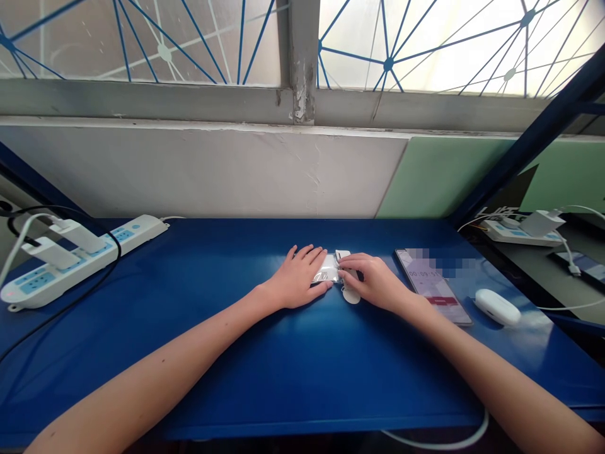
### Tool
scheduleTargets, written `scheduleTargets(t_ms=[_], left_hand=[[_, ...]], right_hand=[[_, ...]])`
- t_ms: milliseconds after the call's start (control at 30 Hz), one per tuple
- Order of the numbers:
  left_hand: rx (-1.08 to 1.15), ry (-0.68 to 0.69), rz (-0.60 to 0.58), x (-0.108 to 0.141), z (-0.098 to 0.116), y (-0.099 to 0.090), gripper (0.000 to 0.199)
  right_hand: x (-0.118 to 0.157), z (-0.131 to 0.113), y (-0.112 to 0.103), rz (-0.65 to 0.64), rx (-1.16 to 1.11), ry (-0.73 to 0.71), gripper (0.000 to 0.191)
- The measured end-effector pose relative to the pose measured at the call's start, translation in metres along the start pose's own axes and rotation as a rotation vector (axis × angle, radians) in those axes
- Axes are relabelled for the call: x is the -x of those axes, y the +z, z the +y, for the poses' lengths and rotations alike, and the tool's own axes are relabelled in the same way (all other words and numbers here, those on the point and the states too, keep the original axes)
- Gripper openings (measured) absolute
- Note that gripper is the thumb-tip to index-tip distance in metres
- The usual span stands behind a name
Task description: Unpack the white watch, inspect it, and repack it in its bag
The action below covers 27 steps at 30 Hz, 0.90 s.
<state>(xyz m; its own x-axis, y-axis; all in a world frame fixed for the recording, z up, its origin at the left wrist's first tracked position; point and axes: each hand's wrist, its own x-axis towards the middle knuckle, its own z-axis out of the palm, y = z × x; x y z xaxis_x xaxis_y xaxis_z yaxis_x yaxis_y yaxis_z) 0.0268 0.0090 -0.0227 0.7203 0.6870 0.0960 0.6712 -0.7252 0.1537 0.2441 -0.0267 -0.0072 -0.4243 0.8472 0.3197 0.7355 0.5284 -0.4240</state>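
Note:
A small clear plastic packet [327, 270] lies on the blue table [283, 378], partly covered by my left hand [300, 277]. That hand rests flat, palm down, its fingers extended over the packet's left side. At the packet's right end, my right hand [371, 280] has its thumb and fingertips brought together on a small white piece [343, 255]. Just below those fingertips a round whitish tag [351, 295] shows. How the white piece, the tag and the packet join is hidden by the fingers.
A phone [437, 290] and a white earbud case [498, 307] lie to the right. On the left is a white power strip [94, 255] with chargers and a black cable [111, 265]. Another power strip [520, 233] sits beyond the right edge. A wall [246, 173] stands behind.

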Motion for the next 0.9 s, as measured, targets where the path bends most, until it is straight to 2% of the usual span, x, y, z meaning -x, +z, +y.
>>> scheduleTargets(t_ms=[167, 300, 467, 667, 900], left_hand=[[-0.012, -0.002, -0.005, 0.0, 0.0, 0.0, 0.069], [-0.012, 0.002, 0.004, 0.0, 0.0, 0.001, 0.068], [-0.004, 0.002, 0.009, 0.0, 0.001, 0.001, 0.069], [-0.019, -0.007, 0.006, 0.0, 0.001, 0.001, 0.068], [-0.036, 0.001, 0.031, 0.0, 0.003, 0.003, 0.067]], right_hand=[[0.002, -0.002, 0.004, -0.009, 0.085, 0.0, 0.027], [0.004, 0.001, 0.007, -0.044, 0.132, -0.076, 0.032], [0.008, 0.003, 0.006, -0.127, 0.203, -0.167, 0.055], [0.011, -0.003, 0.005, -0.218, 0.297, -0.157, 0.08], [0.01, -0.01, 0.009, -0.18, 0.302, -0.172, 0.091]])
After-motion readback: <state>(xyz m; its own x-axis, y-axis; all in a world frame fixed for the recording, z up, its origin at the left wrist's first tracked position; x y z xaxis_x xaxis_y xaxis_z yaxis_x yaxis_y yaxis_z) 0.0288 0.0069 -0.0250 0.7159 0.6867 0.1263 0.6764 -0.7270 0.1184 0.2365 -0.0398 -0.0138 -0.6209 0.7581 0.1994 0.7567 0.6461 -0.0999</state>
